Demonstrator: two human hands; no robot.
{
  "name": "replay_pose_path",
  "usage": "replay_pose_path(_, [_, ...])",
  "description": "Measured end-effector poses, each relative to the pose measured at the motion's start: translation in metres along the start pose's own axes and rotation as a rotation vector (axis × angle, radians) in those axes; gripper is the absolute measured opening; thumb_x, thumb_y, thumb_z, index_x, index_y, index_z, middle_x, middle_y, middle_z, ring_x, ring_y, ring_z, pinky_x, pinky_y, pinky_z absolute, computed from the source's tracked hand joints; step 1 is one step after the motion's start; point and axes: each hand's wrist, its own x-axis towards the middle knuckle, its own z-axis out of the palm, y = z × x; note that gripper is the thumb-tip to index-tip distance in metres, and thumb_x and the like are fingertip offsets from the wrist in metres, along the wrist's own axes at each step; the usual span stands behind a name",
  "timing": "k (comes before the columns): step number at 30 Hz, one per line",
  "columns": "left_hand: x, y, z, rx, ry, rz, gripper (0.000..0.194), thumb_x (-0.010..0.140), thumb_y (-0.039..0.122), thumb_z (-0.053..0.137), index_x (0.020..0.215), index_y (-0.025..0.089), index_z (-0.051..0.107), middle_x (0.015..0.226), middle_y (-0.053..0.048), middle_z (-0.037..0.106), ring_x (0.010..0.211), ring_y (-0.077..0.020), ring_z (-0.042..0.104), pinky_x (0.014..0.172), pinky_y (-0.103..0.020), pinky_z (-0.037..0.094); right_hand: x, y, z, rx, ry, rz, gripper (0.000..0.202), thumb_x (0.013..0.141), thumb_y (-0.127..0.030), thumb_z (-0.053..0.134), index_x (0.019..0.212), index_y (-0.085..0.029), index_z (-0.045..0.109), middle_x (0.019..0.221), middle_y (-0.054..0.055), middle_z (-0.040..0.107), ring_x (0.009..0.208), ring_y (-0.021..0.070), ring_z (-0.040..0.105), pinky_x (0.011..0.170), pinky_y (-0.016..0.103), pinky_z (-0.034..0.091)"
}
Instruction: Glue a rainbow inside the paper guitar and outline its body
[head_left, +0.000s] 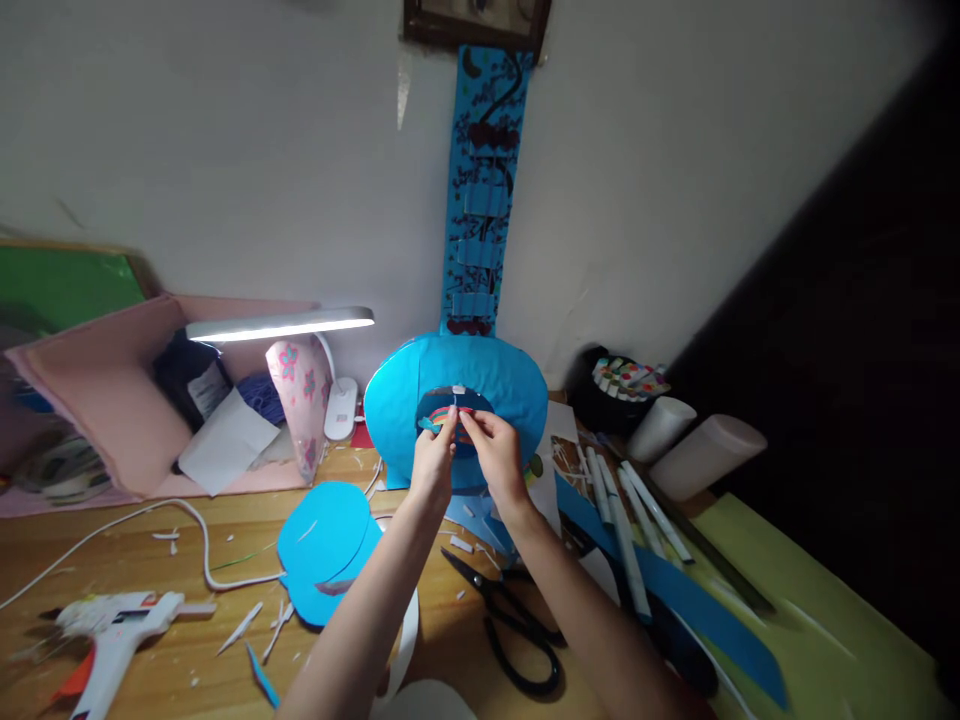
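A blue paper guitar (394, 400) stands upright against the wall, with a round dark opening in its body. Its long neck (459, 235) is decorated with painted dark branches and blossoms. In front of the opening, my left hand (433, 465) pinches a small rainbow-striped cutout (437, 418) between thumb and fingers. My right hand (495, 455) is beside it, its fingertips pinched together at the cutout's right end. The fingers cover part of the cutout, so whether it touches the guitar I cannot tell.
Black scissors (517, 625) and blue paper pieces (322, 545) lie on the desk. A glue gun (124, 625) rests at left, below a lit lamp (281, 325) and pink box (97, 400). Several markers (619, 520), white cylinders (709, 455) and a black marker holder (592, 385) stand right.
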Motion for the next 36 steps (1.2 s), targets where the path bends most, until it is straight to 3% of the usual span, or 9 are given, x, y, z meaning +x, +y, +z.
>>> replay_pose_path(6, [0.0001,0.0005,0.0004,-0.003,-0.020,0.035,0.029,0.086,0.032,0.059,0.066,0.013,0.049,0.054,0.009,0.038,0.043,-0.0032,0.034,0.041,-0.017,0.031,-0.0006,0.0026,0.0009,0.171,0.075,0.083,0.031,0.073,-0.045,0.066,0.081,-0.015,0.066,0.082,0.008,0.072,0.078,0.0231,0.068,0.068,0.033,0.055])
replay_pose_path(16, [-0.0016,0.0043,-0.0004,0.008,-0.029,0.038,0.024,0.088,0.032,0.057,0.074,0.012,0.053,0.058,0.008,0.044,0.044,-0.0031,0.037,0.041,-0.016,0.034,-0.0030,0.0003,0.0057,0.279,0.165,0.143,0.033,0.061,-0.043,0.076,0.065,-0.018,0.055,0.067,0.001,0.065,0.065,0.0180,0.064,0.061,0.031,0.055])
replay_pose_path(25, [-0.0004,0.0055,-0.0015,-0.006,-0.044,0.011,0.022,0.088,0.030,0.057,0.076,0.012,0.054,0.061,0.006,0.047,0.046,-0.0034,0.041,0.042,-0.016,0.037,-0.0035,-0.0011,0.0050,0.274,0.102,0.138,0.031,0.068,-0.045,0.070,0.078,-0.015,0.068,0.077,0.004,0.071,0.066,0.0174,0.065,0.062,0.030,0.055])
replay_pose_path(36, [0.0025,0.0054,-0.0023,-0.160,-0.074,-0.074,0.018,0.087,0.029,0.058,0.080,0.011,0.057,0.066,0.005,0.052,0.050,-0.0045,0.047,0.046,-0.017,0.041,-0.0049,0.0040,0.0054,0.126,0.202,0.075,0.035,0.068,-0.046,0.072,0.064,-0.017,0.054,0.057,-0.002,0.058,0.049,0.0118,0.057,0.049,0.023,0.048])
